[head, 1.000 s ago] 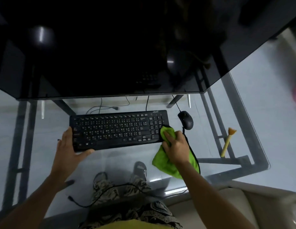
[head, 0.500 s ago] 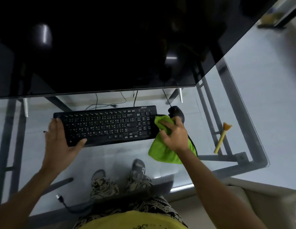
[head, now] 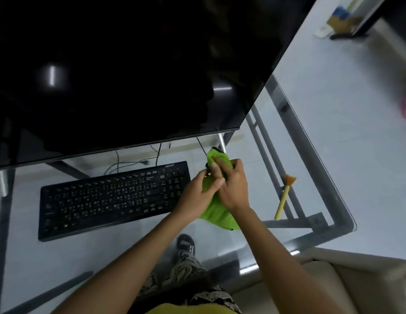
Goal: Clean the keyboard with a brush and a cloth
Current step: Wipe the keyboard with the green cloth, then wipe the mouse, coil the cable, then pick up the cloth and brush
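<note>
A home computer corner: a glass-topped bench [head: 315, 155] on a metal frame carries a large dark monitor [head: 129, 69] and a black keyboard [head: 113, 198], with pale floor tiles [head: 347, 91], a cream cushioned seat [head: 347, 282] and household clutter [head: 338, 21] by the wall.

Black keyboard [head: 113, 197], bunched green cloth [head: 218, 211], yellow brush [head: 284, 196]

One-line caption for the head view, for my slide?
Both hands bunch the green cloth beside the keyboard; brush lies unused.
</note>
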The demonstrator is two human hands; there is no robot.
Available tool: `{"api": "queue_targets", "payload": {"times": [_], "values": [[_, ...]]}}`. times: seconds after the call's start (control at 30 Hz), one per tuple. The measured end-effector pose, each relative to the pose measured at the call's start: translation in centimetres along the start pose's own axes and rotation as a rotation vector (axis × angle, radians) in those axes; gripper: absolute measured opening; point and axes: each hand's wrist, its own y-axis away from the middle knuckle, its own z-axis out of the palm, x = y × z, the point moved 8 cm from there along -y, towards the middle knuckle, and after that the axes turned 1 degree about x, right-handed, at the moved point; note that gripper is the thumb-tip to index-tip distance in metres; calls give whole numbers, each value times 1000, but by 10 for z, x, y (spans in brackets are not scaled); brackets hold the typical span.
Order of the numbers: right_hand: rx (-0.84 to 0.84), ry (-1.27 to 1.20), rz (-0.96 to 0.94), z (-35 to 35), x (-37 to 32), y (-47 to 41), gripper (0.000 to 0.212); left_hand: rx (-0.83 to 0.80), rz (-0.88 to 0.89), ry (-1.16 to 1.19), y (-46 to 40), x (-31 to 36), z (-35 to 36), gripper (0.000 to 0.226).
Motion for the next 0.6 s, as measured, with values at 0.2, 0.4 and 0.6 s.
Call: {"api": "queue_targets", "payload": {"times": [0.2,0.4,0.6], "values": [[237,-90,210,-73,56,8,45,-320,-212,364,-31,24,76,31],[386,165,281,-117,101,15,25,-257,-240,212,-54,5,124,28],[263,207,306,-100,131,16,30,-127,-46,-149,-64,1,122,49]]}}
